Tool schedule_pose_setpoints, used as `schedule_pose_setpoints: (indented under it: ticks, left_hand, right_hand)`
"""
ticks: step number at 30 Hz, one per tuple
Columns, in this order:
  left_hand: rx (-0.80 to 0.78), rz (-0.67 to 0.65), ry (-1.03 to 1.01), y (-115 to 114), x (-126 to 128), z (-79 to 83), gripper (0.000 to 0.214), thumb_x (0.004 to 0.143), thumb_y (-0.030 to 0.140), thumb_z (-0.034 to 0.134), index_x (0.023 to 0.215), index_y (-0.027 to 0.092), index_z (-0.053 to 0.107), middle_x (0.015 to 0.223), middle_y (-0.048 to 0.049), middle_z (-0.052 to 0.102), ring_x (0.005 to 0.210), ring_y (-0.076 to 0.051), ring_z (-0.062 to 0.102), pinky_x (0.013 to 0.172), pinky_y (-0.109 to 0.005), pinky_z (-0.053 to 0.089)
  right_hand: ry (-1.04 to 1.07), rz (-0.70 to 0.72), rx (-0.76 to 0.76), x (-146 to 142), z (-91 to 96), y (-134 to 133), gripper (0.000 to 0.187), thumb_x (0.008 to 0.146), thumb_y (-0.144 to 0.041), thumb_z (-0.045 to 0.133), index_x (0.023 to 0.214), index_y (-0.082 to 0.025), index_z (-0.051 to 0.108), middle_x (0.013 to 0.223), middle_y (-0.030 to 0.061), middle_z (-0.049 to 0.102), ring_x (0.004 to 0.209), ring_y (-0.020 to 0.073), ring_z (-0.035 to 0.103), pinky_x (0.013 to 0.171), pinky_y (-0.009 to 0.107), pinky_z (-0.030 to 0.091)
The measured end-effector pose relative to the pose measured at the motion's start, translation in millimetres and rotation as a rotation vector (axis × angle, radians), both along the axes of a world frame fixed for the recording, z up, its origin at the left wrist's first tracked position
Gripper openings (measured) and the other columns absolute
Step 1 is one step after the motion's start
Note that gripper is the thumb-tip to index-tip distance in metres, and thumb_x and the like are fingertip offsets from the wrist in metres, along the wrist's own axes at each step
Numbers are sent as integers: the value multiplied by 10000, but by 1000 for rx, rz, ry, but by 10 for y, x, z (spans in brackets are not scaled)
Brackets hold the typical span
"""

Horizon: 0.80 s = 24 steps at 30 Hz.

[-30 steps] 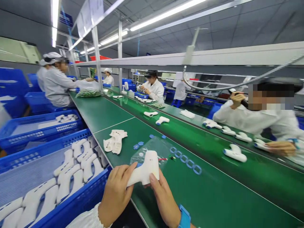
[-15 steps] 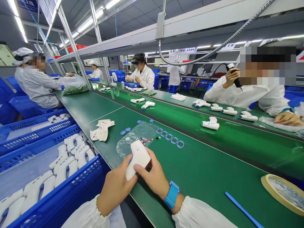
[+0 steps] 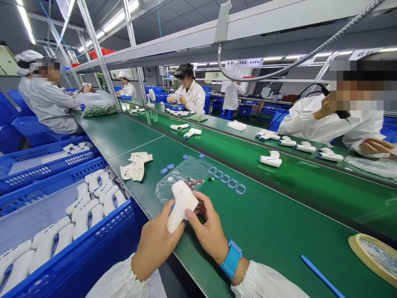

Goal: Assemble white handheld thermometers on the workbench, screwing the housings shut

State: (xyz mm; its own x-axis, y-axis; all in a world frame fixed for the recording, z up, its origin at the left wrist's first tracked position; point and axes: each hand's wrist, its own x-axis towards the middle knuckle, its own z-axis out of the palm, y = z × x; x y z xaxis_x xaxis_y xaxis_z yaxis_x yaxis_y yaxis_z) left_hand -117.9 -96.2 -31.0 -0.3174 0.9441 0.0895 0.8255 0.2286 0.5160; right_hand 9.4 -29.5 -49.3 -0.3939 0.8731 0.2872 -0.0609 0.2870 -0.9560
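A white infrared thermometer (image 3: 182, 203), shaped like a small pistol, is between my two hands over the table's near edge. My left hand (image 3: 158, 240) is closed round its handle, near a blue part on its side. With thumb and fingers, my right hand (image 3: 211, 227) grips the wider head end; a blue band circles that wrist. Just beyond the thermometer lies a clear plastic bag (image 3: 164, 187) with red wires (image 3: 196, 182) on it. A small green part (image 3: 210, 179) and several blue-grey square rings (image 3: 226, 179) are on the table to its right.
White shell pieces (image 3: 136, 165) and blue parts (image 3: 167, 168) lie beyond my hands. On my left, a blue crate (image 3: 124, 215) holds several white thermometers. A green conveyor (image 3: 229, 161) carries others. At right are a blue stick (image 3: 321, 275) and a yellow-rimmed dish (image 3: 356, 244). Co-workers sit around.
Both hands keep hold of the thermometer, its angle nearly the same. My view has shifted slightly. Across the conveyor, a co-worker's hand with a dark tool has lowered.
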Motion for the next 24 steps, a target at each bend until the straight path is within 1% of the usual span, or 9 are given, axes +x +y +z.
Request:
schedule_pose_setpoints:
  ticks: [3,5,8,11,14,16,19,22,24]
  left_hand:
    - [81,19,-184,-10,-15,-62,468,778,367,533,1216,217,463,962,-75,684,799,-279,653,652,-328,437]
    - [170,35,-464,-1,-18,-105,489,747,383,592,1191,213,477,898,-48,680,708,-230,642,612,-296,444]
    - [319,76,-969,63,-1,-106,498,731,436,623,1133,168,505,680,9,628,566,-161,585,539,-248,445]
    - [494,151,-1329,164,48,-6,481,705,459,646,1070,163,543,784,-16,654,807,-202,625,727,-274,490]
    - [601,198,-1490,244,105,94,469,679,490,670,1023,187,571,963,-39,667,1009,-231,590,848,-284,475]
    - [592,195,-1584,270,125,112,456,681,511,667,999,198,577,950,-42,678,1004,-223,601,828,-271,491]
    - [492,157,-1788,280,125,78,428,673,510,677,951,201,576,858,-49,691,882,-220,648,701,-274,538]
    - [358,121,-1889,288,127,22,385,644,400,727,944,212,575,848,-41,693,683,-194,665,438,-217,496]
    - [306,144,-1935,303,151,-18,396,623,342,744,960,219,577,874,-41,699,659,-190,670,383,-198,466]
  right_hand:
    - [26,14,-34,-2,0,-13,408,833,-326,559,1200,-190,442,1026,66,597,839,170,576,766,305,476]
    - [50,41,-51,6,-8,-30,463,843,-365,545,1247,-197,394,1032,68,589,828,165,579,786,310,474]
    - [68,72,-25,9,-50,-65,498,866,-442,492,1286,-208,360,1130,95,543,863,166,573,828,324,459]
    - [77,55,21,-30,-124,-109,480,855,-516,478,1229,-215,454,1059,87,569,846,174,565,793,311,458]
    - [135,106,-32,-112,-202,-164,492,793,-613,509,1093,-227,560,826,42,604,703,164,556,658,284,465]
    - [205,214,-161,-170,-237,-195,528,752,-666,518,1042,-228,564,682,4,569,554,128,504,523,244,430]
    - [322,288,-320,-233,-250,-217,563,698,-670,587,1029,-217,548,651,-10,559,473,89,451,443,201,375]
    - [412,246,-380,-268,-220,-222,597,684,-643,628,1090,-213,548,807,47,630,487,100,510,443,219,422]
    - [464,199,-399,-278,-196,-233,604,703,-652,601,1124,-221,565,1009,98,635,650,162,617,546,269,507]
